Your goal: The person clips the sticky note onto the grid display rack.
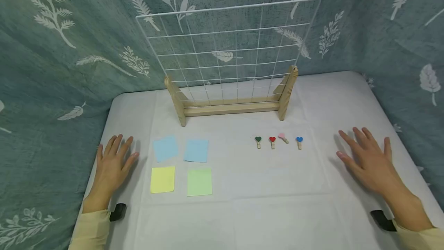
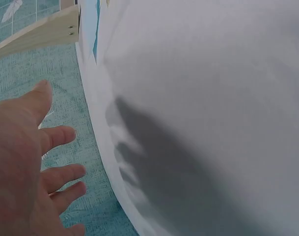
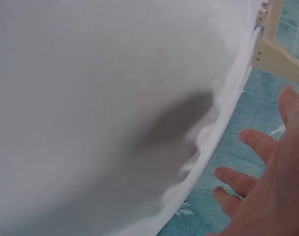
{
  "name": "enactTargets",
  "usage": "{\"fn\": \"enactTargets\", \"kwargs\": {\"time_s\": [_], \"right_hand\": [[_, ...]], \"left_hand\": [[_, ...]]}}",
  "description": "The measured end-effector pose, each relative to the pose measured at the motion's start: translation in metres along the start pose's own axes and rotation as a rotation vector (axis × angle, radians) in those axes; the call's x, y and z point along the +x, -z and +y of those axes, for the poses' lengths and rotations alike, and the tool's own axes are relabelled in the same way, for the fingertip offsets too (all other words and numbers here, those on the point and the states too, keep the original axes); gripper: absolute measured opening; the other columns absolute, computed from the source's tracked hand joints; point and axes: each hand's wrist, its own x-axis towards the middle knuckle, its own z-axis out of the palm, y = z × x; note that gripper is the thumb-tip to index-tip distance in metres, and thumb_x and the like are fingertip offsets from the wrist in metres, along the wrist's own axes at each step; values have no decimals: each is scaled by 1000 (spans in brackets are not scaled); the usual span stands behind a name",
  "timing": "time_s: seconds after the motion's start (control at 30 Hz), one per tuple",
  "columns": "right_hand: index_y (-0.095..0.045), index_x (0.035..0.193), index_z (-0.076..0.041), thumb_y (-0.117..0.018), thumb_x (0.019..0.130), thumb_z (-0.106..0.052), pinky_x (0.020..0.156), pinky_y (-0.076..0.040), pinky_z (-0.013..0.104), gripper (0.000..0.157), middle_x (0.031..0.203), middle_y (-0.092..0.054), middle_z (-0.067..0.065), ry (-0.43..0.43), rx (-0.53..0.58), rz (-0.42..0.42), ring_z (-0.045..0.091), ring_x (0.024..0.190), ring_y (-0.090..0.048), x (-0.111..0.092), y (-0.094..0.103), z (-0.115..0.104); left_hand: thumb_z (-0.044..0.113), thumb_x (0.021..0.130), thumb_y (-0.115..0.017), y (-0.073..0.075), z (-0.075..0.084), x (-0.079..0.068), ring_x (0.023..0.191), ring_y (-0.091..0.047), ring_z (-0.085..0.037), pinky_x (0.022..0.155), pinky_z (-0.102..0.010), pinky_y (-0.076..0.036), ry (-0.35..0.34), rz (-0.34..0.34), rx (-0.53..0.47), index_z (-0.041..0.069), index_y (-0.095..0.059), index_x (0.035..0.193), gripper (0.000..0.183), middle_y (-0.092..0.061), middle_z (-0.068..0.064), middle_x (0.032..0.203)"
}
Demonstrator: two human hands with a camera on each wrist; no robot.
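Note:
My left hand (image 1: 112,165) is at the table's left side, fingers spread, holding nothing. Nearest to it lie two blue paper squares (image 1: 165,149), with a yellow square (image 1: 162,179) and a green square (image 1: 199,182) in front of them. At the right side my right hand (image 1: 372,163) is also spread and holds nothing. Between it and the papers lie small wooden clothespins with hearts: green (image 1: 258,142), red (image 1: 272,142), pink (image 1: 283,138) and blue (image 1: 299,142). Both wrist views show a hand (image 2: 21,157) with fingers apart above its shadow.
A white wire grid panel (image 1: 237,53) stands in a wooden base (image 1: 231,108) at the back of the table. White cloth (image 1: 277,219) covers the table. Green curtain (image 1: 93,84) with white leaf prints hangs behind and at both sides.

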Motion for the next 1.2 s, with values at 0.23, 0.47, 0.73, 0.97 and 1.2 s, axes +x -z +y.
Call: {"fn": "enactTargets", "kwargs": {"time_s": [0.23, 0.47, 0.73, 0.97, 1.2], "right_hand": [[-38, 164, -20, -63, 103, -43, 120, 11, 78, 70, 166, -33, 29, 1, 23, 22, 45, 161, -12, 7, -4, -11], [-39, 164, -20, -63, 103, -42, 120, 10, 78, 69, 162, -39, 31, 5, 46, 44, 47, 160, -17, 13, -11, -20], [-39, 164, -19, -64, 103, -41, 120, 9, 78, 69, 159, -42, 32, 8, 81, 47, 48, 159, -20, 19, -18, -28], [-40, 163, -18, -62, 104, -42, 121, 8, 78, 67, 158, -42, 32, -10, 72, 40, 49, 156, -24, 18, -16, -32], [-42, 162, -18, -62, 104, -42, 120, 5, 79, 66, 159, -43, 31, -7, 123, 73, 49, 155, -28, 21, -17, -41]], "left_hand": [[37, 104, -66, -5, 5, 4, 148, -36, -51, 119, -79, -15, 9, 11, -16, 7, -55, 150, 56, -46, -32, 155], [41, 107, -60, -8, 7, 5, 147, -36, -51, 120, -78, -14, 25, 16, -32, 7, -54, 150, 56, -45, -33, 155], [32, 104, -66, -12, 15, 11, 145, -39, -53, 117, -80, -16, 28, 55, -89, 3, -58, 146, 51, -47, -33, 154], [26, 102, -69, -20, 23, 16, 142, -42, -54, 117, -80, -18, 37, 90, -159, 1, -61, 141, 47, -49, -33, 152], [21, 103, -69, -25, 28, 19, 140, -43, -55, 117, -76, -23, 103, 128, -247, -2, -63, 136, 42, -50, -32, 150]]}}
